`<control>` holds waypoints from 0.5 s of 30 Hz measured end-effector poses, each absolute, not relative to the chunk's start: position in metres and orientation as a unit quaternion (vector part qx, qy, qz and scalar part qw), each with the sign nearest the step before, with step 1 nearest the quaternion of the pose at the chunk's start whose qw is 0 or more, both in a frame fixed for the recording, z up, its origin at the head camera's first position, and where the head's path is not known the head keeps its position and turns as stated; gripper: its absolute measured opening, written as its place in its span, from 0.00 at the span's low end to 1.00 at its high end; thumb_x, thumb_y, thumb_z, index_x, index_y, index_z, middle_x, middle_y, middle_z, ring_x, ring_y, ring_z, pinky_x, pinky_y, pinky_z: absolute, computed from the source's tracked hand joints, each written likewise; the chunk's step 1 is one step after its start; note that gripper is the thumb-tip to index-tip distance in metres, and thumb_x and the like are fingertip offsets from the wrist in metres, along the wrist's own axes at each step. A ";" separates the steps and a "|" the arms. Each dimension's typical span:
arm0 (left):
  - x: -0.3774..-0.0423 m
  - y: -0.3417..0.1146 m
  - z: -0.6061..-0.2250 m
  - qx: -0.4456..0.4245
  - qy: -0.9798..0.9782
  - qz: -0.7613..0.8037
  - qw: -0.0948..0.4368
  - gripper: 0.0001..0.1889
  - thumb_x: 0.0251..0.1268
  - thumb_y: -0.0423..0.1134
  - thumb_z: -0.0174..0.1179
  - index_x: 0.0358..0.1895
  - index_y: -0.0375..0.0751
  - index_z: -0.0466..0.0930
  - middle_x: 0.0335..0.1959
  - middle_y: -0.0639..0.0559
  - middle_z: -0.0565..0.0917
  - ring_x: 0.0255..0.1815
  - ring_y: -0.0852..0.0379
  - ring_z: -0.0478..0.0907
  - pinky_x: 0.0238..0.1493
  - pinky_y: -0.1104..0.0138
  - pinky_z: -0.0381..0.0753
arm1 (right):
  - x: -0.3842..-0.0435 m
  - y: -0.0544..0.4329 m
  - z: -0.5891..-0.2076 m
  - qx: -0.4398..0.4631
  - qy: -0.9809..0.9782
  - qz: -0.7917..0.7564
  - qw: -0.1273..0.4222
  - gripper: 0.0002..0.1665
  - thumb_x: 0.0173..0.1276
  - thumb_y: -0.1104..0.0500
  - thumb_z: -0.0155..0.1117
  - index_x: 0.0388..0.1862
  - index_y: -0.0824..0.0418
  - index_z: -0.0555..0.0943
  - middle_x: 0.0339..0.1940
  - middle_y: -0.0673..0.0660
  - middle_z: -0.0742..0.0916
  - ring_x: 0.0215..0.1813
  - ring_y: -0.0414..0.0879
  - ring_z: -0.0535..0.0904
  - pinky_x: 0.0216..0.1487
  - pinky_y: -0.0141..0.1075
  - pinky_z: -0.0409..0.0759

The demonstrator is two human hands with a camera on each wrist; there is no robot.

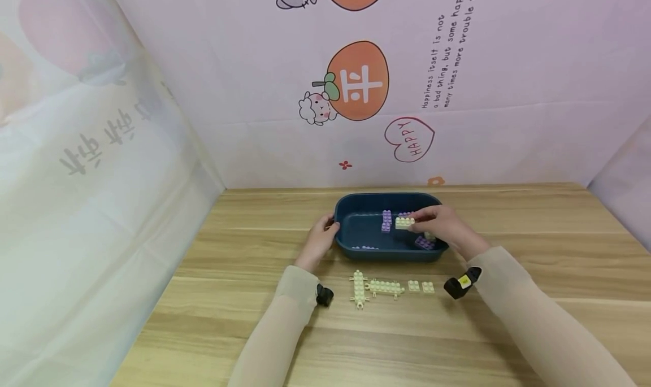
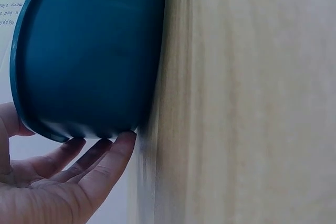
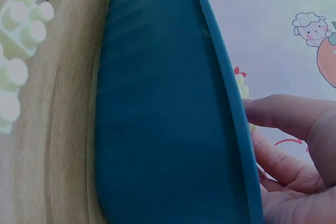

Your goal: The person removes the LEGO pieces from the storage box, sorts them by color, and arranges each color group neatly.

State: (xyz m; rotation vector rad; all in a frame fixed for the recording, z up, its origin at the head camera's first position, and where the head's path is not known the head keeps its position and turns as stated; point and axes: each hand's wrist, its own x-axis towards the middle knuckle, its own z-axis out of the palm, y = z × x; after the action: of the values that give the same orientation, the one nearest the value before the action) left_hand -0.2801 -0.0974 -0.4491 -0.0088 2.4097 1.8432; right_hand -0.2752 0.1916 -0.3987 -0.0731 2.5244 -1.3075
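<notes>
Here we are, with the pale cream, oblong, studded plastic block [image 1: 404, 223] up over the right half of the dark blue, round-cornered plastic tray [image 1: 391, 256], and our right hand [image 1: 441, 222] has it, pinched at its right end between thumb and fingers. And there's the relation that counts, we'd judge: the block's long axis runs left to right, much in line with the tray's own long side, with the right hand directly on it and the left hand [image 1: 319, 241] well apart, over at the tray's opposite end. That left hand grips the tray's left end, thumb at the rim, fingertips against the outer wall.

From the right wrist we catch a sliver of the block past the rim; how high it sits above the tray floor, we can't tell. Purple studded plastic bricks [image 1: 386, 221] lie in the tray, just left of the block. Nearer to us, on the wood-grain table [image 1: 198, 319], two long cream plates with side clips [image 1: 385, 287] and two small square cream bricks [image 1: 413, 286] rest in front of the tray, between our two forearms.
</notes>
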 end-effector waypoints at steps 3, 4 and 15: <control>-0.281 -0.097 -0.450 -0.005 0.792 0.609 0.049 0.22 0.76 0.39 0.47 0.69 0.36 0.66 0.65 0.41 0.73 0.64 0.46 0.71 0.57 0.58 0.78 | -0.273 0.193 -0.399 -0.023 0.876 -0.460 0.142 0.28 0.66 0.51 0.67 0.60 0.65 0.77 0.60 0.66 0.76 0.56 0.56 0.72 0.58 0.48 0.75; -0.280 -0.097 -0.450 -0.005 0.792 0.609 0.047 0.22 0.76 0.39 0.47 0.69 0.36 0.66 0.65 0.41 0.73 0.63 0.46 0.72 0.56 0.58 0.78 | -0.273 0.194 -0.399 -0.023 0.876 -0.462 0.140 0.29 0.66 0.51 0.66 0.61 0.65 0.77 0.60 0.66 0.76 0.56 0.56 0.71 0.59 0.48 0.75; -0.278 -0.095 -0.446 -0.005 0.794 0.606 0.050 0.22 0.76 0.39 0.47 0.69 0.36 0.66 0.65 0.41 0.73 0.63 0.46 0.71 0.56 0.58 0.78 | -0.257 0.203 -0.389 -0.050 0.868 -0.481 0.114 0.27 0.67 0.53 0.66 0.60 0.67 0.77 0.55 0.63 0.80 0.53 0.51 0.74 0.61 0.49 0.74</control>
State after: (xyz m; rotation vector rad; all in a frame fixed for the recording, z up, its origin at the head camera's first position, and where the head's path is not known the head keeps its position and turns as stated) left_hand -0.2776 -0.0953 -0.4465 -0.0143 2.4172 1.8472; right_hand -0.2570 0.2031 -0.3888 -0.1452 2.5449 -1.4097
